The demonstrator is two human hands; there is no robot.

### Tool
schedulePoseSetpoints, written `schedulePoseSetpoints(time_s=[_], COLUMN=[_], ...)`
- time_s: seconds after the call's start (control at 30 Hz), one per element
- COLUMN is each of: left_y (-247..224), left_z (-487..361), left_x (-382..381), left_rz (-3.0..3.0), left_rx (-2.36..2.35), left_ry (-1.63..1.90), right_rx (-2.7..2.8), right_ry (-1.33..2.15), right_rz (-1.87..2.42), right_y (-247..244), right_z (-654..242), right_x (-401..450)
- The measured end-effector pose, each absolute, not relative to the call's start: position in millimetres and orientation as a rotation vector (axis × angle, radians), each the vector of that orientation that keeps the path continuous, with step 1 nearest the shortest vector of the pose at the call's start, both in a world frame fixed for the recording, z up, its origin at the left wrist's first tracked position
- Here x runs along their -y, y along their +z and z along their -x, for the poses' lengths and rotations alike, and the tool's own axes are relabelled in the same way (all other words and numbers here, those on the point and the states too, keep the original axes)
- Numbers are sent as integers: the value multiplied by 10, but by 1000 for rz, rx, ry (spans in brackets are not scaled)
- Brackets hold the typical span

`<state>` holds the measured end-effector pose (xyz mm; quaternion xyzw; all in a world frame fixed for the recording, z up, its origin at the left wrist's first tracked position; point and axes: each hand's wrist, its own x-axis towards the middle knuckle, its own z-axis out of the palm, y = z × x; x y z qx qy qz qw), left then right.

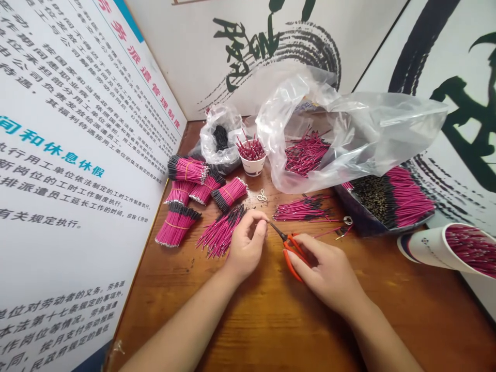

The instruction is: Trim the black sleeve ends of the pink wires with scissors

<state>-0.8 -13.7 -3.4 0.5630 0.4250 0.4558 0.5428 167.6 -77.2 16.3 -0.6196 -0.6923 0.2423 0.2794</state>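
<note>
My right hand (323, 266) holds orange-handled scissors (292, 250) by the handles, their dark tips pointing up and left. My left hand (250, 243) is closed in a pinch right at those tips; what sits between its thumb and finger is too small to make out. Beside my left hand lies a loose pile of pink wires with black ends (219, 235). Another loose pile of pink wires (300, 209) lies beyond the scissors. A few single wires and a small pale ring (347, 220) are to its right.
Banded wire bundles (178, 223) stack at the left by the printed wall panel. Behind stand a paper cup of wires (251, 163), a bag of black pieces (220, 137) and a large plastic bag (372, 129). A wire-filled box (387, 201) and tilted cup (430, 245) are at the right.
</note>
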Motion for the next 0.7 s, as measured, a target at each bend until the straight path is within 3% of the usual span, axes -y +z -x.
schedulePoseSetpoints(time_s=[0.7], left_y=[-23], left_z=[8], left_x=[135], left_rz=[-1309], left_rx=[-970], left_ry=[1106], right_rx=[1845], right_ry=[784], right_rz=[1686], right_y=[200], right_z=[-1652], right_x=[792])
